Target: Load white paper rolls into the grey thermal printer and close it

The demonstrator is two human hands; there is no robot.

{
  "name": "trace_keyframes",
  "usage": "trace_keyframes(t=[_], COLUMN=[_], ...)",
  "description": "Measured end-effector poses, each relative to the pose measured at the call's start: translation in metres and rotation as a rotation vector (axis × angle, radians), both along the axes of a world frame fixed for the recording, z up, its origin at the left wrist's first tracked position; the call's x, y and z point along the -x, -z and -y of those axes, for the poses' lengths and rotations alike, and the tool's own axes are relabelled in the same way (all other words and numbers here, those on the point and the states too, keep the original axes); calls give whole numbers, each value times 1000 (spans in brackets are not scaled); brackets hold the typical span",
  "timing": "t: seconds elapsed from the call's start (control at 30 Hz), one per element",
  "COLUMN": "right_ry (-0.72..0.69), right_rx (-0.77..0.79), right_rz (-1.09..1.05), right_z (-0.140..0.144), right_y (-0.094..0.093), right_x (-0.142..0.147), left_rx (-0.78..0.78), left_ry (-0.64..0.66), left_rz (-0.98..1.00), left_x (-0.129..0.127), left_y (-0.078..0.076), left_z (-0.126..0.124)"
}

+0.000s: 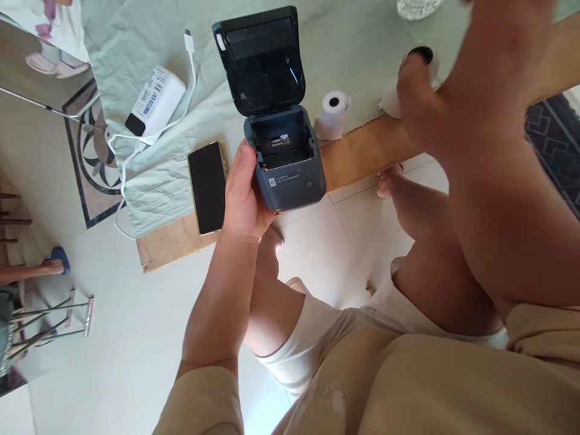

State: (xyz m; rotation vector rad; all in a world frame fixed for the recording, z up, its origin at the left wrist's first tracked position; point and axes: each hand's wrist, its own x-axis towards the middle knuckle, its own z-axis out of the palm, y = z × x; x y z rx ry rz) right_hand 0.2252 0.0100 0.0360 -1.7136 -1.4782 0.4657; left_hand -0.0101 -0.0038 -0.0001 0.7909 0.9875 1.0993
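My left hand (248,202) is wrapped round the lower left side of a dark blue-grey portable label printer (290,175). The printer's lid (263,63) stands raised, and no roll shows in its bay. On the right, my right hand (471,84) is blurred and close to the camera. Its thumb stretches out apart from the rest of the hand, while the other fingers run mostly beyond the top edge. Behind that thumb, a white paper roll (434,63) is partly hidden. Another white paper roll (333,115) stands upright just right of the printer.
A black phone (207,187) lies left of my left hand. Beyond it are a white box-shaped device (156,99) and a white cable (193,72) on the green tablecloth (163,211). A glass object (417,7) is at the top. Another person's foot (57,261) and a stool (49,317) are at left.
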Motion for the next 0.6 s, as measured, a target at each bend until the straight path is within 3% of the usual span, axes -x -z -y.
trace_keyframes(t=[0.03,0.17,0.37,0.5,0.53,0.6], right_ry=[10,-25,-18,-24,0,93], right_rx=[-16,-16,-59,-259,-261,-88], right_rz=[221,300,287,-12,-196,-635], right_z=[-5,-17,-16,-19,-21,-25], right_y=[10,45,51,44,41,32], right_x=[-3,-6,-10,-11,-9,-5], left_rx=[3,-7,-9,-2,-5,-7], left_ry=[-4,-3,-18,-34,-32,-16], left_rz=[0,-11,-28,-17,-10,3], left_x=[0,-1,-1,-2,-2,-2], left_y=[0,1,1,0,0,-1], left_z=[0,-1,-2,-1,-1,-1])
